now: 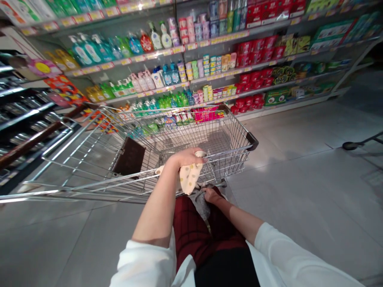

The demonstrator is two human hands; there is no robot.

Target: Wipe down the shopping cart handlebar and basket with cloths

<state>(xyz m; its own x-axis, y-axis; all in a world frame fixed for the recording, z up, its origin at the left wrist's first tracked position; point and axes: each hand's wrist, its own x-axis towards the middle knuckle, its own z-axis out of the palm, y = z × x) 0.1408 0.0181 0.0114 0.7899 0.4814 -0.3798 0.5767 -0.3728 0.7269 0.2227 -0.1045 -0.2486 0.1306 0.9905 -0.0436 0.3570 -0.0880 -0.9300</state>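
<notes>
While the bare left hand is positioned at the near top rail of a silver wire-mesh shopping cart, its fingers are curled closed over a cream cloth with olive and grey dots. The cream cloth hangs below the palm, against the near side of the cart. Whether the fingers also clasp the rail cannot be determined.

The bare right hand is located lower, just beside the cart's lower frame and above a dark red checked garment. Its fingers are drawn together on a piece of grey fabric, which hangs down over the checked garment; the fingertips are partly hidden.

A dark brown rectangular panel is fitted inside the cart, to the left of the left hand. A black corner cap covers the cart's near right corner.

Beyond the cart, a long multi-tier store shelf carries teal pump bottles on the left and glossy red containers farther right. Pale grey floor tiles extend beneath the cart.
</notes>
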